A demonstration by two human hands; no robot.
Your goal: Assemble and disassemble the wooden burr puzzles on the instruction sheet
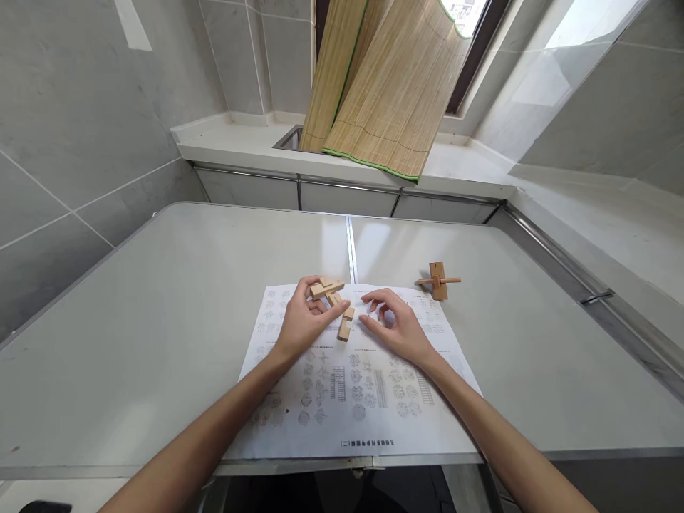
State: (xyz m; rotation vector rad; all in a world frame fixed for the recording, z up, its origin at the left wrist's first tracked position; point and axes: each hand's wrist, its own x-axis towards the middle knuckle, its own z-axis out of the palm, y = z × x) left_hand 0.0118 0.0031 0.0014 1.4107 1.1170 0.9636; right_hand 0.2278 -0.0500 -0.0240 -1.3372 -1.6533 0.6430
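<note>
Between the thumb and fingers of my left hand (307, 324) are notched wooden puzzle pieces (328, 288), crossed at an angle. Just below my left fingertips, another notched wooden block (345, 328) shows over the sheet; whether it touches the held pieces I cannot tell. My right hand (398, 328) is to the right of the blocks, fingers curved and apart, with nothing visible in them. Both hands are over a white printed sheet (374, 431) covered with small line drawings of puzzle shapes.
A small wooden cross-shaped assembly (438, 281) with a rod stands past the sheet's upper right corner. The sheet lies at the near edge of a pale folding table (160, 320) with a centre seam. Behind are a counter (235, 146) and a bamboo mat (390, 92) by a window.
</note>
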